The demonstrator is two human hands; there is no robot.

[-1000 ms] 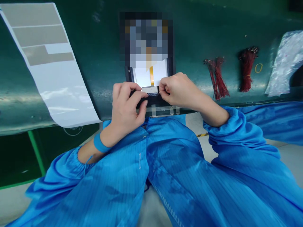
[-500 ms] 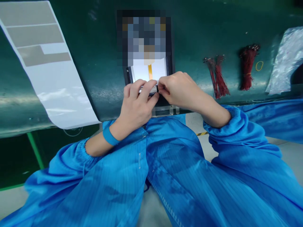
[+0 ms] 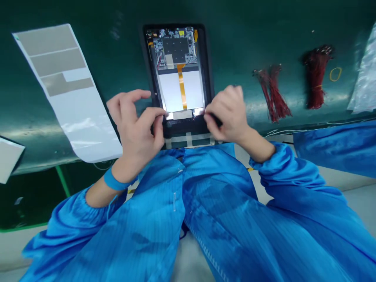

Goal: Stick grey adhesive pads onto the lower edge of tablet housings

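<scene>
An opened tablet (image 3: 170, 92) lies on the green mat, showing a circuit board (image 3: 175, 50), white battery panels and an orange flat cable (image 3: 182, 86). Across its lower end runs a strip with pale tape (image 3: 182, 114) in the middle. My left hand (image 3: 136, 121) is at the lower left corner, fingers apart, one fingertip at the strip's left end. At the lower right corner, my right hand (image 3: 226, 113) has its fingers curled in, slightly blurred; whatever lies between thumb and forefinger is hidden.
To the left lies a white sheet with grey-brown label strips (image 3: 67, 78). On the right are bundles of dark red wires (image 3: 273, 94), a larger tied bundle (image 3: 317, 78), a yellow rubber band (image 3: 335, 74) and clear bubble wrap (image 3: 364, 78). Tape pieces (image 3: 188, 139) stick along the front edge.
My hands have parted from the middle of the lower strip. The left has gone left and its fingers have spread; the right stays by the right corner. The strip is uncovered.
</scene>
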